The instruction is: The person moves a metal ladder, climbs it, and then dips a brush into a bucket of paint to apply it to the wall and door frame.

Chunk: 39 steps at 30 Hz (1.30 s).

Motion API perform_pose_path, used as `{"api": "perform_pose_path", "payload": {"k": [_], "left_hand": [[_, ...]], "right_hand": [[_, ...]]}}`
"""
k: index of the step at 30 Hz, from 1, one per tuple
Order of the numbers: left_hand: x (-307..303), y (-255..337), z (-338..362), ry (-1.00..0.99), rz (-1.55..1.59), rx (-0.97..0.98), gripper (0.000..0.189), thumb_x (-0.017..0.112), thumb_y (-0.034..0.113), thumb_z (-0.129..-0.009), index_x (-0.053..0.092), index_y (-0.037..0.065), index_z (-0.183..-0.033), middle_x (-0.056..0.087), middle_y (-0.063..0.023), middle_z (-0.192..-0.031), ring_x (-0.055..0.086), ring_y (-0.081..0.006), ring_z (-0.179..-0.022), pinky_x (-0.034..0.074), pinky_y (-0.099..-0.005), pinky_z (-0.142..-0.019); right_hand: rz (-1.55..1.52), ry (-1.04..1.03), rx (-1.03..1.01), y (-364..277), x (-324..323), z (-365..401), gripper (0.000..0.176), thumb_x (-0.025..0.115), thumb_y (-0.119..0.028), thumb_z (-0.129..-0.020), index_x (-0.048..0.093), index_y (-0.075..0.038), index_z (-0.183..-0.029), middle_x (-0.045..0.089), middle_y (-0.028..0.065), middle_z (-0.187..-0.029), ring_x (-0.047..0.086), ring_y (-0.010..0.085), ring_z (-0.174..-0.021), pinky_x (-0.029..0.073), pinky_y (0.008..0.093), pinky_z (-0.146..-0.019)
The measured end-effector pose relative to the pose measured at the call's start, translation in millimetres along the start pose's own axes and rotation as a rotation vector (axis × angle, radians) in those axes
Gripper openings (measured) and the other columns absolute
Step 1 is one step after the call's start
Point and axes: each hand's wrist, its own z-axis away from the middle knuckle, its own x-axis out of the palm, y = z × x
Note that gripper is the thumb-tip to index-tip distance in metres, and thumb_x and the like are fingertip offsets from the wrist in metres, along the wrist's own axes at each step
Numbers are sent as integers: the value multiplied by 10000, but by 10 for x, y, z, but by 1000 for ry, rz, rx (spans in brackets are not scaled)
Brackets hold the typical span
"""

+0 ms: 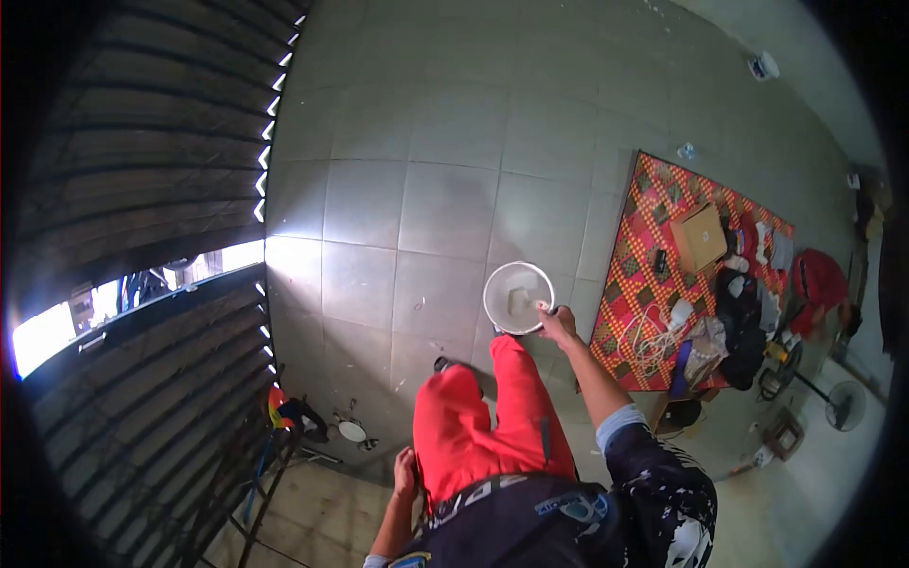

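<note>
A round white bucket is in front of my knees, with some pale material visible inside at its bottom. My right hand is at the bucket's right rim, its fingers closed round the edge. Beside my left hip hangs my left hand, away from the bucket, its fingers curled; whether anything is in them is too small to tell.
To the right, a patterned mat holds a cardboard box, a coiled cord and clothes. Beyond it stands a fan. A slatted shutter lines the left. A metal frame stands at lower left on the tiled floor.
</note>
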Motion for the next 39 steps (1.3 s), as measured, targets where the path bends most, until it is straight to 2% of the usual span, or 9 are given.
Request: {"api": "perform_pose_path", "payload": {"k": [3, 5, 7, 10, 13, 19, 25, 35, 39], "left_hand": [[4, 155, 9, -166, 174, -5, 364, 580, 273, -972, 572, -7, -1205, 632, -60, -963, 573, -135, -885, 473, -281, -811], [167, 302, -113, 41, -110, 186, 294, 606, 265, -958, 593, 2, -1091, 610, -37, -897, 553, -133, -810, 482, -292, -745], [428, 838, -41, 11, 40, 159, 279, 638, 226, -933, 601, -9, -1079, 634, -56, -927, 584, -166, -867, 499, -317, -790], [759, 1476, -649, 7, -245, 487, 362, 660, 188, -905, 582, -28, -1185, 648, -168, -1065, 612, -281, -1046, 480, -379, -930], [1403, 3141, -428, 23, -345, 1025, 406, 685, 157, -867, 572, -28, -1211, 606, -237, -1175, 575, -409, -1138, 459, -439, -989], [2170, 5863, 777, -382, -681, 1803, 410, 660, 201, -855, 596, -13, -1199, 599, -249, -1198, 586, -418, -1116, 478, -477, -972], [2232, 6966, 1005, -302, -1335, 1716, 276, 595, 149, -840, 643, -23, -1051, 683, -237, -997, 683, -419, -892, 547, -497, -824], [1830, 7971, 734, -29, -1238, 1602, 280, 635, 211, -792, 680, -32, -924, 697, -248, -913, 697, -411, -853, 554, -496, -781], [1718, 8534, 749, -156, -1258, 1305, 295, 666, 251, -783, 686, -29, -873, 697, -219, -763, 715, -332, -742, 560, -455, -751]], "right_hand": [[157, -5, -191, -778, -194, 584, 405, 707, -288, -839, 662, 106, -923, 716, 180, -775, 720, 262, -609, 584, 358, -534], [265, 3, -227, -1287, -254, 843, 405, 710, -272, -785, 663, 101, -938, 720, 189, -787, 713, 261, -612, 574, 380, -578], [385, -12, -318, -1873, -291, 1130, 429, 708, -297, -777, 669, 93, -953, 716, 203, -785, 717, 263, -635, 577, 387, -616], [596, -7, -360, -2720, -342, 1513, 427, 708, -305, -773, 680, 73, -968, 714, 239, -874, 720, 325, -785, 565, 415, -729], [747, 6, -487, -3556, -305, 1793, 403, 726, -303, -754, 693, 40, -962, 708, 244, -953, 694, 367, -898, 534, 434, -808], [1145, -143, -880, -5042, -167, 2281, 322, 732, -228, -719, 677, 30, -904, 684, 241, -858, 661, 396, -805, 516, 470, -742], [1412, -118, -1161, -6181, 304, 2588, 244, 698, -198, -747, 670, -2, -890, 677, 196, -864, 646, 407, -844, 510, 489, -758], [1569, -373, -1652, -7321, 1144, 2258, 140, 648, -156, -798, 688, -28, -835, 684, 177, -874, 660, 380, -861, 516, 487, -762], [1517, -476, -1743, -7804, 1355, 2005, 164, 654, -143, -809, 663, -23, -922, 665, 159, -902, 644, 366, -903, 510, 473, -795]]}}
